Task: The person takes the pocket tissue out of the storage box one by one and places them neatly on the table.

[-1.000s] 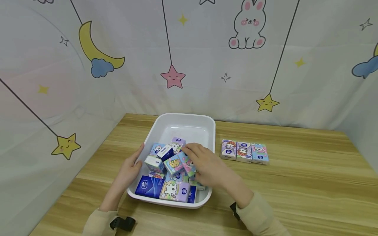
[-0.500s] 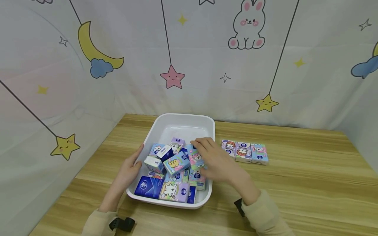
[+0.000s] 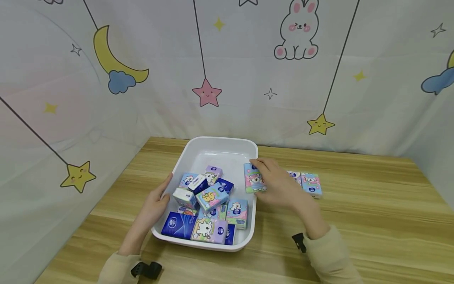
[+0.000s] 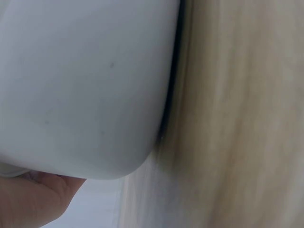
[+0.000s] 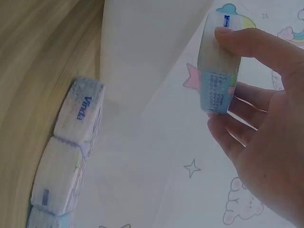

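Observation:
A pocket tissue pack [image 3: 253,179] with a pink and blue cartoon print is pinched in my right hand [image 3: 276,183] over the right rim of the white plastic tub [image 3: 227,152]. In the right wrist view, the thumb lies on one side of this pack [image 5: 218,66] and the fingers on the other. My left hand [image 3: 154,205] grips the tub's left rim, thumb on the inside. In the left wrist view, the tub's outer wall [image 4: 85,85] fills the left side. Several tissue packs lie jumbled in the tub's near half, among them a blue one [image 3: 179,225] and a yellow-bear one [image 3: 213,197].
On the wooden table [image 3: 354,221], right of the tub, stands a row of tissue packs [image 3: 311,184], partly hidden behind my right hand. A white curtain [image 3: 241,114] with cartoon prints closes off the back and sides.
My right hand has lifted the tissue pack off the pile and carried it rightward to the tub's right rim, uncovering packs below. The left hand has stayed on the rim.

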`<state>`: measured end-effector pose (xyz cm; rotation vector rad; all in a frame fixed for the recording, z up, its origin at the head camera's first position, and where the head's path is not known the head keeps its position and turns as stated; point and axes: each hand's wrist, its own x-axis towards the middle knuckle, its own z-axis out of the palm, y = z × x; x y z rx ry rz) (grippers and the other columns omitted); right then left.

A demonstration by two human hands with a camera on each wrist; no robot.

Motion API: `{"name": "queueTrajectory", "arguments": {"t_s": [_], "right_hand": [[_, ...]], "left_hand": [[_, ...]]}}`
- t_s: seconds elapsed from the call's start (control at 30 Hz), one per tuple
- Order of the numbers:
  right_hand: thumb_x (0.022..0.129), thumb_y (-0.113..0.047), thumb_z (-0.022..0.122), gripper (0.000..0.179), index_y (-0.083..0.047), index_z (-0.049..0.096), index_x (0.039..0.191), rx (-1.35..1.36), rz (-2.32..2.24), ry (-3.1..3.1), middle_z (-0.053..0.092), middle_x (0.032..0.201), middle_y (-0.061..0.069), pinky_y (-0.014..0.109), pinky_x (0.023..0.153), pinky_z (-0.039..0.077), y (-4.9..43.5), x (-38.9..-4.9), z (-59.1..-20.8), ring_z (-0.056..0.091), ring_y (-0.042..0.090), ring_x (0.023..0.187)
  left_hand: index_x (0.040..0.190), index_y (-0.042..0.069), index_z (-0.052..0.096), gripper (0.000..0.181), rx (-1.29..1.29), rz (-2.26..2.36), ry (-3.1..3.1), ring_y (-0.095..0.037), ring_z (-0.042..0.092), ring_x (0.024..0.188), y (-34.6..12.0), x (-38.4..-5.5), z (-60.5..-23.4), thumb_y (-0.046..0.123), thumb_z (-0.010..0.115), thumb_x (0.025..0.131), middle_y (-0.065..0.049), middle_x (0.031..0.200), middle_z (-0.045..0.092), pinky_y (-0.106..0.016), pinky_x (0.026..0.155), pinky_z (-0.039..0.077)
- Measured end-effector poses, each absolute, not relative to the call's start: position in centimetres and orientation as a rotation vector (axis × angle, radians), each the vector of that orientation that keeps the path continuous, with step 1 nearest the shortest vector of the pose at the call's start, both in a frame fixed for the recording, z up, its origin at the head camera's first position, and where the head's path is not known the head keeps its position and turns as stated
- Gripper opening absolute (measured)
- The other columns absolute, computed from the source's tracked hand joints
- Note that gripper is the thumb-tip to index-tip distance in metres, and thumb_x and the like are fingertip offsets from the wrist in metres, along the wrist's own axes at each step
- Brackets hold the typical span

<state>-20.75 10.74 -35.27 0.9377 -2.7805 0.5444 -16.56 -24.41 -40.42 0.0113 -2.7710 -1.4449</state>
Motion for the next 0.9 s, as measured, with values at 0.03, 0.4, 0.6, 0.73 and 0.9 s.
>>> {"name": "queueTrajectory", "arguments": {"t_s": [0.03,0.4,0.6,0.73,0.9], "right_hand": [[0.075,-0.023,0.078,0.084,-0.006,0.037,0.146,0.923,0.557,-2.783,0.044,0.142,0.014,0.046,0.111,0.041,11.1,-20.8,-35.2,0.044,0.029,0.131],[0.074,-0.023,0.079,0.085,-0.004,0.036,0.145,0.747,0.705,-2.845,0.041,0.141,0.017,0.050,0.099,0.048,14.4,-22.0,-35.4,0.045,0.032,0.123],[0.073,-0.020,0.080,0.085,-0.002,0.037,0.144,0.705,0.743,-2.840,0.041,0.140,0.019,0.051,0.098,0.047,16.2,-22.8,-35.8,0.044,0.032,0.120],[0.073,-0.018,0.080,0.084,0.001,0.038,0.143,0.706,0.760,-2.821,0.042,0.138,0.020,0.051,0.099,0.046,17.4,-23.1,-35.8,0.044,0.033,0.120],[0.073,-0.024,0.081,0.088,-0.002,0.036,0.145,0.660,0.783,-2.848,0.043,0.135,0.018,0.049,0.096,0.046,18.4,-23.2,-35.6,0.045,0.031,0.114]], "left_hand": [[0.152,0.007,0.024,0.058,0.011,-1.444,-2.772,-0.041,0.020,0.145,-24.4,-16.5,-40.4,-0.001,0.035,0.095,-0.019,0.157,0.023,-0.056,0.119,0.019],[0.152,0.010,0.023,0.059,0.025,-1.458,-2.781,-0.040,0.019,0.146,-24.4,-16.4,-40.3,0.000,0.035,0.095,-0.018,0.158,0.021,-0.056,0.119,0.018],[0.153,0.011,0.022,0.060,0.021,-1.449,-2.794,-0.041,0.018,0.146,-24.4,-16.4,-40.3,0.001,0.035,0.096,-0.017,0.159,0.020,-0.057,0.119,0.018],[0.153,0.011,0.022,0.059,0.019,-1.458,-2.789,-0.041,0.018,0.146,-24.4,-16.4,-40.3,0.001,0.035,0.096,-0.017,0.159,0.019,-0.057,0.119,0.018],[0.153,0.010,0.022,0.059,0.015,-1.474,-2.778,-0.041,0.018,0.146,-24.4,-16.4,-40.3,0.000,0.034,0.096,-0.018,0.159,0.019,-0.057,0.119,0.017]]}}
